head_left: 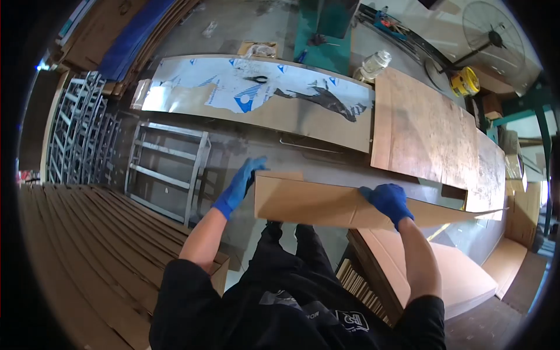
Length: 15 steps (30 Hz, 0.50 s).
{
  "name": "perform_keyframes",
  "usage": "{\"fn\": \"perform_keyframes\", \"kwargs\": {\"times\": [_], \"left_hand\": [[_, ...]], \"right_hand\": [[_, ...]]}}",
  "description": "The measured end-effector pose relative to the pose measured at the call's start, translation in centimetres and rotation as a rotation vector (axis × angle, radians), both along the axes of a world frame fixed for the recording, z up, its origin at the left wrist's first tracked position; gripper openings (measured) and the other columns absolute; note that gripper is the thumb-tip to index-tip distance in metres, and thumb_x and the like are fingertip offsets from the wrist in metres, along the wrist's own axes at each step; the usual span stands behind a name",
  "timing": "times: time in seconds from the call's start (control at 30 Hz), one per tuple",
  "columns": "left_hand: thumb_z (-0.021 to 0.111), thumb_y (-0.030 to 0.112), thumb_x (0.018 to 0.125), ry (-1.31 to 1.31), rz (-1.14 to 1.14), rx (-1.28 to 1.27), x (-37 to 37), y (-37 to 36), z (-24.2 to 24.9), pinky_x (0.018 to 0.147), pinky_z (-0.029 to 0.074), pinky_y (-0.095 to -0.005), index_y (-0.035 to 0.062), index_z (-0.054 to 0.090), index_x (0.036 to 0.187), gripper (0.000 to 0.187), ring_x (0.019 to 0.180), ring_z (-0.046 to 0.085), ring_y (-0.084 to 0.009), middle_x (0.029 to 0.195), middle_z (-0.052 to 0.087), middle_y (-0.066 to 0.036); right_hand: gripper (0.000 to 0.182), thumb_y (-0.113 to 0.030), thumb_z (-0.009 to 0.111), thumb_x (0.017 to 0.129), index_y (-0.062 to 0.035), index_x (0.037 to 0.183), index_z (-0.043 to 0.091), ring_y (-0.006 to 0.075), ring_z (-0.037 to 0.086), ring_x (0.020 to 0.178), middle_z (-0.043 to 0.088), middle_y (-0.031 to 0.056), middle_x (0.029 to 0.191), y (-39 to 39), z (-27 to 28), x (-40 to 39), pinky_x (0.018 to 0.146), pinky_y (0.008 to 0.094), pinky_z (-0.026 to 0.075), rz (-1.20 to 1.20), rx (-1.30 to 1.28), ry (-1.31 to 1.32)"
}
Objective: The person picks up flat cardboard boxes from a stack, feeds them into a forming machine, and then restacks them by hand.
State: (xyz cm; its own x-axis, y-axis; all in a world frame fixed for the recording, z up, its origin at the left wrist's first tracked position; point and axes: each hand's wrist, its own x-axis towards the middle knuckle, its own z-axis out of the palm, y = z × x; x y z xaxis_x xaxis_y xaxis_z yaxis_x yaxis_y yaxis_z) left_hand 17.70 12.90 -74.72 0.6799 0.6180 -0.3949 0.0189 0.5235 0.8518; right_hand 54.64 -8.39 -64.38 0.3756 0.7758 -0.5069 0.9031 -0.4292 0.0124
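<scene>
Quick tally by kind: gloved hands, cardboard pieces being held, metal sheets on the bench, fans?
Blue-gloved hands: 2 (left hand, right hand)
Held cardboard sheet: 1
Metal sheet with torn film: 1
Fan: 1
Total: 5

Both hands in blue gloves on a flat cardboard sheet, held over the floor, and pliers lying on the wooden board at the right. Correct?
One thing is off: the pliers lie on the metal sheet with the torn blue-and-white film, not on the wooden board. The head view shows it. The rest holds: left hand and right hand, both blue-gloved, grip the flat cardboard sheet.
</scene>
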Motion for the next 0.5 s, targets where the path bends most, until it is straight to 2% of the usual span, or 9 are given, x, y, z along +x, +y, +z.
{"fn": "perform_keyframes", "kwargs": {"times": [0.03,0.1,0.13,0.17,0.23,0.33,0.37,0.43,0.5], "left_hand": [[0.051,0.035,0.099,0.0,0.021,-0.013,-0.4,-0.6,1.4,0.095,0.044,-0.0304,0.0057,0.062,0.118,0.037,0.104,0.059,-0.0138,0.114,0.064,-0.005],[0.056,0.026,0.097,0.147,0.017,0.227,-0.4,-2.6,-0.2,0.093,0.046,-0.0301,0.0041,0.062,0.116,0.029,0.103,0.06,-0.0143,0.114,0.064,-0.005],[0.059,0.022,0.096,0.238,0.016,0.339,-0.5,-3.0,-1.3,0.092,0.047,-0.03,0.0033,0.062,0.114,0.026,0.102,0.061,-0.0145,0.114,0.064,-0.005],[0.06,0.019,0.095,0.212,-0.002,0.25,-1.3,-2.8,-3.1,0.092,0.048,-0.0297,0.0028,0.062,0.115,0.026,0.103,0.061,-0.0143,0.115,0.064,-0.005],[0.063,0.014,0.093,0.113,-0.016,0.106,-1.2,-0.7,-6.0,0.091,0.049,-0.0289,0.002,0.062,0.115,0.025,0.104,0.06,-0.0139,0.115,0.065,-0.005],[0.062,0.018,0.095,-0.186,0.135,-0.06,2.7,-1.1,0.4,0.09,0.049,-0.0278,0.0016,0.062,0.115,0.026,0.102,0.06,-0.0133,0.111,0.065,-0.005],[0.061,0.019,0.095,-0.099,0.071,0.074,4.6,-0.2,3.9,0.089,0.049,-0.0275,0.002,0.061,0.117,0.028,0.101,0.061,-0.0134,0.111,0.065,-0.006],[0.06,0.021,0.096,0.02,-0.043,0.478,7.8,2.5,14.4,0.088,0.049,-0.0273,0.002,0.061,0.119,0.03,0.1,0.061,-0.0131,0.112,0.065,-0.006],[0.057,0.021,0.097,-0.046,-0.022,1.218,10.2,6.1,20.3,0.087,0.05,-0.0289,0.0016,0.06,0.12,0.03,0.1,0.062,-0.0148,0.112,0.065,-0.007]], "right_hand": [[0.073,-0.072,0.048,0.083,-0.005,0.064,0.069,0.0362,0.067,0.077,0.068,0.0183,0.075,-0.7,-4.9,0.3,0.069,0.0454,0.052,0.021,-0.018,0.035],[0.074,-0.074,0.046,0.082,-0.0055,0.063,0.069,0.0376,0.067,0.076,0.067,0.0194,0.073,-0.7,-12.6,1.4,0.07,0.0461,0.052,0.1,-0.013,0.074],[0.075,-0.075,0.045,0.082,-0.0055,0.066,0.071,0.0376,0.067,0.077,0.067,0.0201,0.075,1.2,-11.0,2.2,0.071,0.0457,0.052,0.044,-0.065,0.13],[0.077,-0.076,0.044,0.082,-0.0056,0.069,0.072,0.0377,0.067,0.078,0.068,0.0207,0.077,1.5,-7.6,1.7,0.072,0.0453,0.052,-0.034,-0.133,0.196],[0.076,-0.075,0.045,0.082,-0.0052,0.069,0.072,0.0373,0.067,0.077,0.068,0.0204,0.077,2.4,-1.1,1.4,0.072,0.0441,0.052,0.008,-0.058,0.105],[0.074,-0.072,0.05,0.081,-0.004,0.061,0.068,0.036,0.064,0.062,0.064,0.0187,0.063,2.3,4.8,5.8,0.062,0.0461,0.049,0.063,0.144,-0.013],[0.071,-0.07,0.055,0.08,-0.0035,0.059,0.067,0.035,0.063,0.057,0.063,0.018,0.06,2.2,8.3,7.3,0.059,0.0459,0.048,0.051,0.175,-0.039],[0.052,-0.05,0.071,0.077,-0.0055,0.05,0.062,0.031,0.057,0.046,0.058,0.014,0.05,3.5,15.9,9.3,0.052,0.0395,0.045,0.004,0.498,-0.044],[0.039,-0.032,0.074,0.079,-0.0072,0.053,0.061,0.0308,0.051,0.044,0.054,0.0129,0.049,4.5,20.4,14.0,0.046,0.0411,0.039,0.164,0.641,-0.024]]}}
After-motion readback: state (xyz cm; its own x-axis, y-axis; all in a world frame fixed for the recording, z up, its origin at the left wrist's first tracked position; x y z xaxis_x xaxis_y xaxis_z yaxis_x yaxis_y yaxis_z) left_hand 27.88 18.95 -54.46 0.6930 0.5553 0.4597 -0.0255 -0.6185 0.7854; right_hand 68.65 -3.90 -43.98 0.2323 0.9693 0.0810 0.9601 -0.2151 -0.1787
